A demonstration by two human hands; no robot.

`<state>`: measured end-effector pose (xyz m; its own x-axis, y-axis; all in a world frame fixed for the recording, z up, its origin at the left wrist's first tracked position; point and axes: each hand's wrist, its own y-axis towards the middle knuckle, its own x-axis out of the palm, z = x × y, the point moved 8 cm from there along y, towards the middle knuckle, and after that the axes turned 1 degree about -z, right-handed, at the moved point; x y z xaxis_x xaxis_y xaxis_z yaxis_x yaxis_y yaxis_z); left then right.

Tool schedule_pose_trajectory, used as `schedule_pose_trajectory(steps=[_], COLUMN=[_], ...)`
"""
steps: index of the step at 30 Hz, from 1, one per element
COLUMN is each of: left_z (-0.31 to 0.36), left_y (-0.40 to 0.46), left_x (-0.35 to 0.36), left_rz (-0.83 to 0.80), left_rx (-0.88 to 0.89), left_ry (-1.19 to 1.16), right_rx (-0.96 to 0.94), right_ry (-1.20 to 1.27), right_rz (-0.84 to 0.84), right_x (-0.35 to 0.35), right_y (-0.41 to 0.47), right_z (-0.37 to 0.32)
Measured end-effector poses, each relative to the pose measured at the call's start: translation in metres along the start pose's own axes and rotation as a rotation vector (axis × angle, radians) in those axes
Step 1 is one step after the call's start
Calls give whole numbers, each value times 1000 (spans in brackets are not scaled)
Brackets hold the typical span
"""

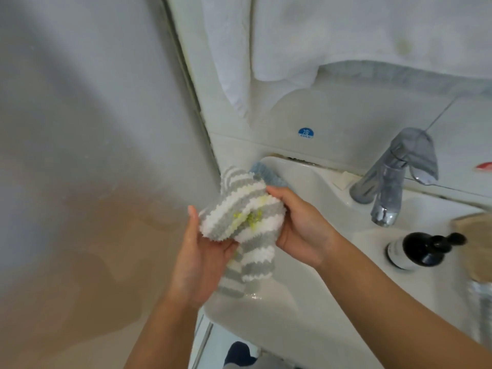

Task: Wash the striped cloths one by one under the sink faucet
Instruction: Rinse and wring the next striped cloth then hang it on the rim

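A fluffy grey-and-white striped cloth [243, 214] with a yellow-green stain near its middle is bunched between both hands over the left end of the white sink [300, 312]. My left hand [202, 262] grips its lower left side from below. My right hand [300, 230] grips its right side, fingers curled into the folds. One end of the cloth hangs down toward the sink's rim. A blue-grey cloth [266, 173] lies on the sink's back left corner, partly hidden behind the striped one. The chrome faucet [386, 187] stands to the right, well apart from the cloth.
A grey rag [418, 153] is draped over the faucet handle. A black pump bottle [423, 251] stands at the sink's right side, beside a tan object [474, 235]. White towels [306, 49] hang above. A glass partition [93, 155] fills the left.
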<state>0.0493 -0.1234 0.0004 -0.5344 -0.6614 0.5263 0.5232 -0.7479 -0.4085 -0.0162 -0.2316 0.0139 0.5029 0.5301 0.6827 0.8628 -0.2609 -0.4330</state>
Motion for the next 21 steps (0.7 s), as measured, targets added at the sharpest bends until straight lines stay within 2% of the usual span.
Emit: schedule_pose_trajectory(steps=[3, 9, 16, 21], left_z=[-12, -35, -72, -89], left_y=[6, 15, 25, 13], left_x=[19, 25, 55, 101], left_rz=[-143, -167, -257, -607], left_rx=[22, -33, -103, -207], left_ry=[-33, 210, 340, 510], right_rx=[-105, -209, -273, -288], right_ry=[-57, -284, -235, -306], right_rz=[131, 265, 440, 534], right_x=[-31, -78, -117, -140], right_y=[-20, -69, -110, -134], right_z=[-5, -2, -1, -16])
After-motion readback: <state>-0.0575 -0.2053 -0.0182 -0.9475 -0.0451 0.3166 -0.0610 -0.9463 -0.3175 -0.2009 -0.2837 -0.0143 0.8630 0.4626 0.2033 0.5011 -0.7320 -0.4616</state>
